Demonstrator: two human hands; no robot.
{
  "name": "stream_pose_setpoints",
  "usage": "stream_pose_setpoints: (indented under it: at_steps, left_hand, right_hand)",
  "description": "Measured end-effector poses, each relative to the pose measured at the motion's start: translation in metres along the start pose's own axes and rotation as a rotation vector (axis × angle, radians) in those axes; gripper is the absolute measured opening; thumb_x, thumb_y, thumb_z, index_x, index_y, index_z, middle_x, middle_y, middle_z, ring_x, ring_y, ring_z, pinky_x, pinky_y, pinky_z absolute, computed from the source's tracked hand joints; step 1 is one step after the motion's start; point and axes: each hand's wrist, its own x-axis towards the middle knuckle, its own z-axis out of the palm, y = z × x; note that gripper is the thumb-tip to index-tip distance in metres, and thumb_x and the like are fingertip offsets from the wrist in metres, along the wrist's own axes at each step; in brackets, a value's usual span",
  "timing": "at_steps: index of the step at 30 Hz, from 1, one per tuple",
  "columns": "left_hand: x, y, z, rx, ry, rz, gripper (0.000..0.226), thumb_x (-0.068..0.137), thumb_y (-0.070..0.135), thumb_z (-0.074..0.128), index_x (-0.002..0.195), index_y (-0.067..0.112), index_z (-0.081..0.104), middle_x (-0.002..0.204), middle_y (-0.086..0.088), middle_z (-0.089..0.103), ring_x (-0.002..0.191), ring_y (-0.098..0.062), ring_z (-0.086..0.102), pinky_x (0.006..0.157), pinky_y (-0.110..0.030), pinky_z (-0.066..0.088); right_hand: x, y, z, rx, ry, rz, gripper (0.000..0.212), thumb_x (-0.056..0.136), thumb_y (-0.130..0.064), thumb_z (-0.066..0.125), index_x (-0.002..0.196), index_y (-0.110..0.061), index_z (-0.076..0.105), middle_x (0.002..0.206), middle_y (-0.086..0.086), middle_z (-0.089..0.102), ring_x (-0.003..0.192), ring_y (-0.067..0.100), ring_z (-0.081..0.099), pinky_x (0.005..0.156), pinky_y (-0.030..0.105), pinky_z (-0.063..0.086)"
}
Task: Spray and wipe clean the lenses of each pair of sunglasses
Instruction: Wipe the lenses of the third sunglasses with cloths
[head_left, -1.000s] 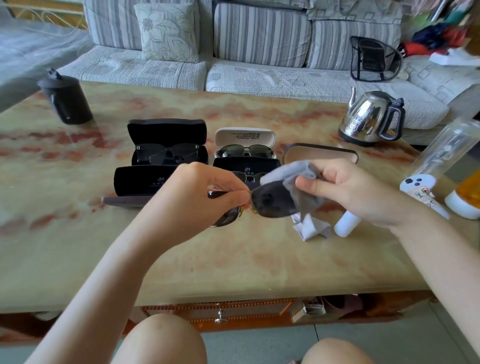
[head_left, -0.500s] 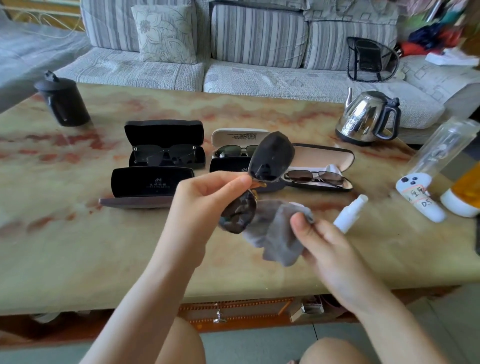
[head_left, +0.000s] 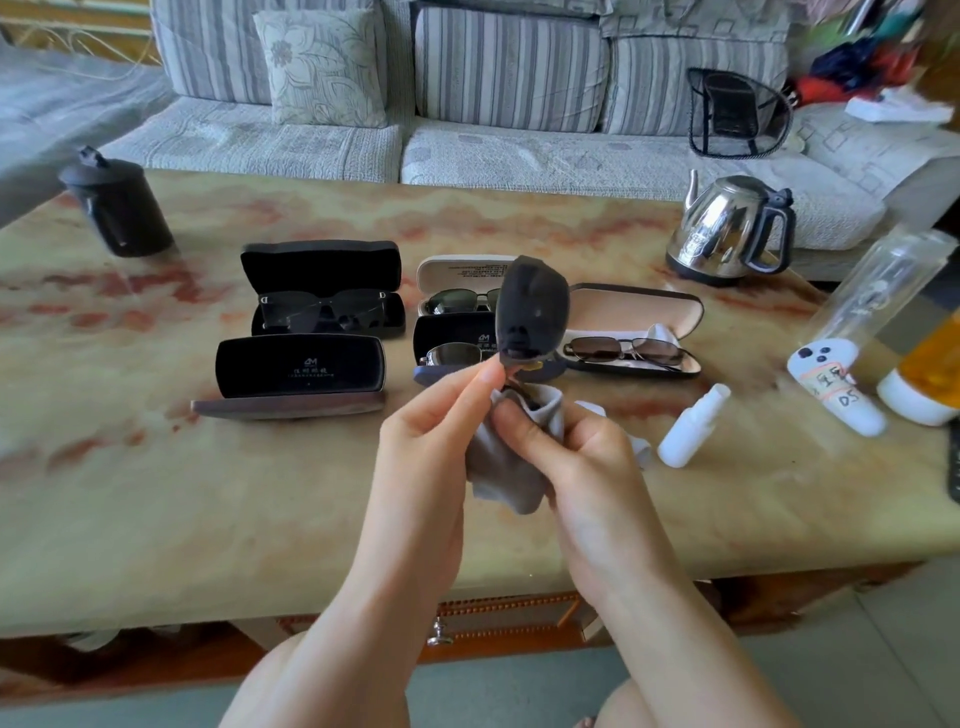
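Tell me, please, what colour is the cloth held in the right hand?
Grey, seen in the head view: the cloth is bunched in the right hand.

Table (head_left: 156, 493) showing a cream marble pattern with reddish-pink streaks. Held sunglasses (head_left: 531, 312) showing a near-black lens. Cloth (head_left: 501, 467) looking pale grey. Spray bottle (head_left: 693, 423) appearing plain white. Open cases: two black ones (head_left: 322, 270) (head_left: 301, 364), a white-lidded one (head_left: 460, 273), a tan-lined one with a dark rim (head_left: 639, 312). Kettle (head_left: 727, 228) shining silver with a black handle. Canister (head_left: 117, 205) at the far left looking matte black. Sofa (head_left: 509, 67) showing grey and white stripes; its pillow (head_left: 322, 67) carrying a pale floral print. Bottle (head_left: 930, 364) at the right edge showing orange over a white base.
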Motion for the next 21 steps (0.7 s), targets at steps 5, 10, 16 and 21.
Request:
stream_pose_setpoints:
  at_steps: [5, 10, 16, 21]
  left_hand:
    - [-0.002, 0.004, -0.009, 0.098, -0.131, -0.052, 0.042, 0.077, 0.047, 0.054, 0.107, 0.024, 0.073, 0.094, -0.002, 0.074, 0.093, -0.019, 0.070, 0.091, -0.033, 0.052]
    - [-0.002, 0.004, -0.020, 0.226, -0.242, -0.062, 0.042, 0.082, 0.051, 0.058, 0.096, 0.016, 0.076, 0.092, -0.007, 0.073, 0.091, -0.014, 0.067, 0.087, -0.025, 0.053]
    - [-0.005, 0.003, -0.027, 0.252, -0.194, 0.020, 0.040, 0.081, 0.036, 0.057, 0.108, 0.012, 0.074, 0.103, -0.009, 0.075, 0.105, -0.034, 0.065, 0.095, -0.041, 0.050]
    - [-0.006, 0.000, -0.027, 0.228, -0.128, 0.046, 0.038, 0.069, 0.039, 0.066, 0.098, 0.017, 0.078, 0.095, -0.007, 0.076, 0.081, -0.018, 0.059, 0.075, -0.034, 0.045]
  right_hand:
    - [0.005, -0.004, -0.009, 0.055, -0.024, 0.054, 0.029, 0.059, -0.026, 0.077, 0.084, -0.011, 0.078, 0.080, 0.008, 0.075, 0.076, 0.015, 0.070, 0.066, 0.023, 0.053]
    - [0.004, -0.008, -0.010, 0.005, -0.012, 0.008, 0.015, 0.064, -0.027, 0.074, 0.074, -0.017, 0.079, 0.072, 0.005, 0.074, 0.069, 0.010, 0.069, 0.060, 0.017, 0.052]
    - [0.005, -0.008, -0.013, -0.150, -0.062, -0.009, 0.036, 0.070, -0.041, 0.068, 0.089, -0.012, 0.077, 0.089, 0.014, 0.075, 0.090, 0.024, 0.072, 0.085, 0.035, 0.056]
    - [0.005, -0.007, -0.019, -0.240, -0.162, 0.027, 0.042, 0.087, -0.045, 0.065, 0.099, -0.005, 0.073, 0.094, 0.022, 0.073, 0.096, 0.037, 0.069, 0.096, 0.058, 0.049]
